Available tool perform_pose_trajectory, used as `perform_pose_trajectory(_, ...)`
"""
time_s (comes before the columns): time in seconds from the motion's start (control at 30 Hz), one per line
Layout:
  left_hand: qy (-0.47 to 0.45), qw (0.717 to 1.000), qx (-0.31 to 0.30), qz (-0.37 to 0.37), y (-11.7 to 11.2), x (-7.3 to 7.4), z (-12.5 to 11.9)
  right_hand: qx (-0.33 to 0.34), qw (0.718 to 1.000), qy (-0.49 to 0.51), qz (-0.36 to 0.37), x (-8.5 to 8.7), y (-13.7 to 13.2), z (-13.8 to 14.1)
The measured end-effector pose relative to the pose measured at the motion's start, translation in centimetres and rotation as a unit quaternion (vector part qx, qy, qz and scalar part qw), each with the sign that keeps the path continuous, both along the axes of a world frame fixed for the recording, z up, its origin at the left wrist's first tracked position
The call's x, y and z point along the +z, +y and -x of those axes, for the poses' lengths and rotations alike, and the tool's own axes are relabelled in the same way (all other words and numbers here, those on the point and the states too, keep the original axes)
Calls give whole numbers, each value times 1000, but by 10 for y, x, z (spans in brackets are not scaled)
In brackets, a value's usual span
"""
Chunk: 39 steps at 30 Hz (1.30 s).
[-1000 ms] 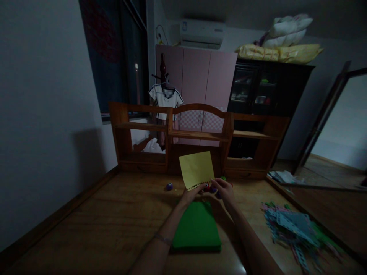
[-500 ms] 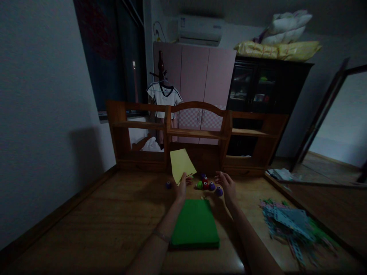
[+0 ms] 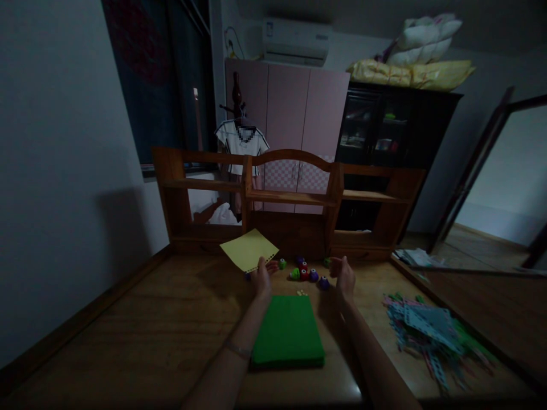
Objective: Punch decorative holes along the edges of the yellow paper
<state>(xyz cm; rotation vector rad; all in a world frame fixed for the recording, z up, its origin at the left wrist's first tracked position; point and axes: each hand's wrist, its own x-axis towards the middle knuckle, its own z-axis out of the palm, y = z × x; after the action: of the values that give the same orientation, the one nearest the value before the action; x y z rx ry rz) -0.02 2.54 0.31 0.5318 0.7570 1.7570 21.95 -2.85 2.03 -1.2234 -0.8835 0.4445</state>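
A yellow sheet of paper (image 3: 248, 249) with a row of small holes along its right edge is pinched by my left hand (image 3: 261, 279) at its lower right corner. It is raised and tilted above the desk. My right hand (image 3: 345, 278) hovers over the desk with fingers loosely apart and nothing visible in it. Between my hands lie several small knob-like pieces with white spots on top: a purple one (image 3: 323, 282), a red one (image 3: 303, 275) and a green one (image 3: 294, 274). Another green piece (image 3: 327, 262) is beside my right fingertips. Small pale paper bits (image 3: 302, 292) lie nearer me.
A green stack of sheets or pad (image 3: 288, 331) lies between my forearms. To the right is a heap of hole-punched blue, green and pink paper scraps (image 3: 431, 330). A wooden shelf (image 3: 293, 197) borders the desk's back.
My left hand has swung the yellow sheet leftward and turned it flatter. My right hand has shifted slightly, its fingers a little straighter. The view has moved slightly.
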Motion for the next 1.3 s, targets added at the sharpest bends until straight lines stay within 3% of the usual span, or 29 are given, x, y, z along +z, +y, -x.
perform_pose_trajectory(0.13,7,1000,27,0,0,0,1,-22,999,6,30,-2,4,-10)
perform_pose_trajectory(0.23,12,999,35,8,-1,0,1,-55,988,-129,64,0,-1,-11)
perform_pose_trajectory(0.3,18,999,31,15,-1,0,1,-73,950,-286,105,3,-7,-11)
perform_pose_trajectory(0.4,26,999,41,14,-1,-1,0,-50,861,-470,189,3,-13,-8)
perform_pose_trajectory(0.47,38,998,53,11,-1,-2,0,-26,821,-526,221,0,-15,-5)
perform_pose_trajectory(0.53,48,997,59,11,0,-4,0,-19,805,-550,223,-2,-15,-3)
perform_pose_trajectory(0.63,44,998,49,10,1,-4,0,-16,816,-537,215,-1,-16,-1)
perform_pose_trajectory(0.7,37,999,32,9,1,-4,0,-18,858,-484,174,4,-16,3)
perform_pose_trajectory(0.8,42,999,9,-4,-2,-2,-3,24,958,-281,55,16,-16,15)
perform_pose_trajectory(0.87,59,998,-3,-2,-5,0,-5,119,989,-83,2,22,-14,25)
perform_pose_trajectory(0.93,75,997,-15,11,-8,1,-7,197,978,64,-26,24,-12,34)
perform_pose_trajectory(1.0,86,996,-29,22,-10,2,-9,229,965,127,-30,22,-9,39)
perform_pose_trajectory(1.13,102,992,-74,28,-9,2,-13,246,959,138,-18,12,-7,40)
perform_pose_trajectory(1.3,91,979,-179,26,-9,0,-20,319,940,113,27,7,-10,46)
